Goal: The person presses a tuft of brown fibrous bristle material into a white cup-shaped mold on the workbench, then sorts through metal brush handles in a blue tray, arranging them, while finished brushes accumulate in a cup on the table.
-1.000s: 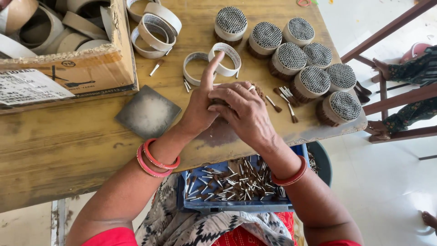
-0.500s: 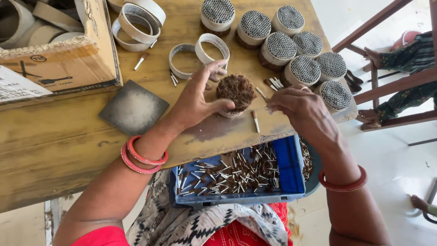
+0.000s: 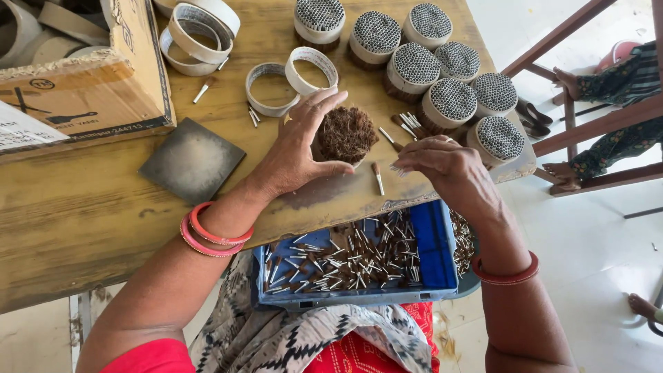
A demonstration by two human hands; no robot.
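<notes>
Fingers of the left hand (image 3: 300,148) curl around a round brown bundle (image 3: 345,135) standing on the wooden table (image 3: 83,200). Right hand (image 3: 445,169) is beside it, fingertips pinched, probably on a few small metal-tipped sticks (image 3: 397,168). More sticks lie in a blue tray (image 3: 431,249) below.

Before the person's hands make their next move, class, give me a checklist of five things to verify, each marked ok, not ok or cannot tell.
1. Left hand has a grip on the round brown fibre-topped bundle: ok.
2. Right hand holds small silver-tipped sticks: ok; how many, cannot tell.
3. Blue tray of loose sticks sits within reach on the lap: ok.
4. Finished grey-topped round bundles stand apart from the one held: ok.
5. Single loose stick lies on the wooden table between the hands: ok.
</notes>
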